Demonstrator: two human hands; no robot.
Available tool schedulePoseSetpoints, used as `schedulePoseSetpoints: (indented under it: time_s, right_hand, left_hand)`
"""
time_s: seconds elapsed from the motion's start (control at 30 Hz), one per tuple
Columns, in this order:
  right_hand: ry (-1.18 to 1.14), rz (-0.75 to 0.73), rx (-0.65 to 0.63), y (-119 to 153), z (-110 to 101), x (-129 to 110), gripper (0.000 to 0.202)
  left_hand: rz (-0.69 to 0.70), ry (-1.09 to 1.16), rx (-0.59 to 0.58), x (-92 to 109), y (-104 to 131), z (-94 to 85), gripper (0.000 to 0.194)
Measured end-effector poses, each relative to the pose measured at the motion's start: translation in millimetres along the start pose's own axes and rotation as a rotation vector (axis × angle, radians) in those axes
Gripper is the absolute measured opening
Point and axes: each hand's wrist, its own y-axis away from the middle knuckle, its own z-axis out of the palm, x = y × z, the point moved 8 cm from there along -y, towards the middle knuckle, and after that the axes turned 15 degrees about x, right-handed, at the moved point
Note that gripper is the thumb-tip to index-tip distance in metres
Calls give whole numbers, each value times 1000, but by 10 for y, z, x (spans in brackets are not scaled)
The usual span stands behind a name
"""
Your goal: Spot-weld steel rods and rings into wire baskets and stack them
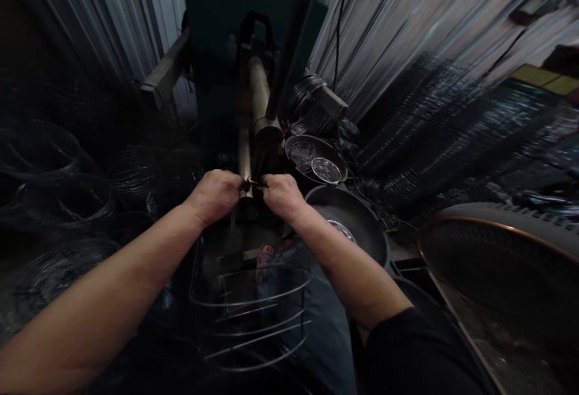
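Both hands meet at the tip of the lower metal bar (245,154) of a dark green machine (217,33). My left hand (219,193) is closed at the left of the bar's end, its fingers round something small and dark. From the right, my right hand (283,195) is closed too, on a small dark thing that I cannot make out. Above them juts a thicker metal cylinder (260,93). Below the hands, a curved wire frame (266,303) lies over my lap; what holds it up is hidden in the dark.
Right of the machine stand a round pan (294,140) with small wire parts and a larger dark bowl (380,226). A big round rimmed container (474,224) is at the far right. Coiled wire (305,96) hangs behind. Wire rings (67,202) fill the left.
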Motion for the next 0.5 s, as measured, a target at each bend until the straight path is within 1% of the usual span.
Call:
schedulePoseSetpoints:
  time_s: [0.17,0.27,0.37,0.5]
  right_hand:
    - [-72,-17,-17,-59,-3,7,29]
    - [-108,-19,-18,-87,-6,13,31]
    - [-119,-13,-11,-103,-9,27,32]
    - [-126,-15,-8,-106,-3,34,32]
  left_hand:
    - [-51,-7,-67,-8,-57,15,28]
    - [-88,13,-86,-14,-70,20,30]
    - [-90,16,-77,-24,-77,23,28]
    - [-50,16,-55,-17,-82,25,29]
